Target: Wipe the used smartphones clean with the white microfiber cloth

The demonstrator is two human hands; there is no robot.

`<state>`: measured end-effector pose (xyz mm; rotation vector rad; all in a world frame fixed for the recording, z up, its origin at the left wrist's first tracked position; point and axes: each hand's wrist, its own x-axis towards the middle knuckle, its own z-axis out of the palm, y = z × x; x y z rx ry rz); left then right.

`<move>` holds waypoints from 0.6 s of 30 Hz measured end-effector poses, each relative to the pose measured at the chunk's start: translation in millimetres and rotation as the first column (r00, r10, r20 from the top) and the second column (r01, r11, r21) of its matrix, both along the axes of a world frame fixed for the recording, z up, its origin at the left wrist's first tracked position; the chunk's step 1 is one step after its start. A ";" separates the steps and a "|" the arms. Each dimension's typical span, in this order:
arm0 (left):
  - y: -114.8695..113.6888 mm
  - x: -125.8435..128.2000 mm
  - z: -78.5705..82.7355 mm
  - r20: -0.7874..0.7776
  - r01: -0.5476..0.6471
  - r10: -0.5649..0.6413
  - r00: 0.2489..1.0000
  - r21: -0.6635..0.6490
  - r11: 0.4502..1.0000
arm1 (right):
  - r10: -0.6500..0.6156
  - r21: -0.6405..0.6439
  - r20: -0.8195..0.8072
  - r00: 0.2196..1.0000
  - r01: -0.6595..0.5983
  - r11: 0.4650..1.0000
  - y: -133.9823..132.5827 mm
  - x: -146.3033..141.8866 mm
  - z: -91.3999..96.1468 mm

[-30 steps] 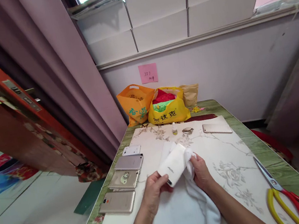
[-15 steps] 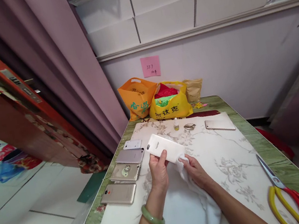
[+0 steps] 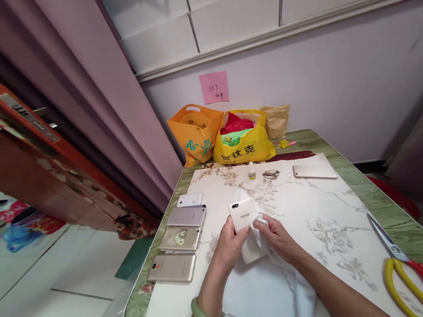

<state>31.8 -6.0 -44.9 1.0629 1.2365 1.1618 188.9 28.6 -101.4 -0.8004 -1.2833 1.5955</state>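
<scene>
A white honor phone (image 3: 243,212) is held back side up over the middle of the table. My left hand (image 3: 231,244) grips it by its left edge, the thumb lying across the back. Pinched in my right hand (image 3: 275,234) is a pale blue-white cloth (image 3: 262,289), bunched against the phone's right edge and back. The rest of the cloth hangs down and spreads over the table's front, its zigzag edge showing. Fingers beneath the phone are hidden.
Left of my hands lie several phones (image 3: 172,268) in a column; another phone (image 3: 314,171) lies back right. Small bottle (image 3: 251,171) and glasses (image 3: 271,174) sit behind. Scissors (image 3: 398,252) lie front right. Orange bag (image 3: 197,134) and yellow bag (image 3: 246,139) stand at the back.
The phone has turned from lying slantwise to nearly upright in my view, moving slightly right and nearer. My right hand's cloth has shifted from its lower corner to its right side.
</scene>
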 end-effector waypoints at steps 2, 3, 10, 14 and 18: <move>-3.3 -0.5 4.5 -0.058 0.054 -0.054 0.997 -0.001 0.999 | -0.021 -0.014 -0.029 0.999 0.020 1.000 0.9 -0.6 -1.3; -5.0 -0.3 6.6 -0.083 0.086 -0.087 0.993 -0.006 0.996 | -0.045 -0.040 -0.056 0.997 0.043 0.998 1.8 -1.0 -2.3; -12.3 2.1 6.2 -0.094 0.215 -0.218 0.971 -0.036 0.976 | -0.155 -0.169 -0.183 0.971 0.124 0.978 7.0 -2.1 -7.4; -8.4 0.9 -5.1 0.011 0.017 -0.015 1.000 -0.143 0.990 | -0.221 -0.244 -0.225 0.949 0.165 0.956 9.2 -3.1 -9.4; -10.6 2.6 -18.2 0.131 -0.169 0.197 0.972 -0.198 0.966 | -0.416 -0.379 -0.250 0.874 0.307 0.873 17.7 -2.5 -14.8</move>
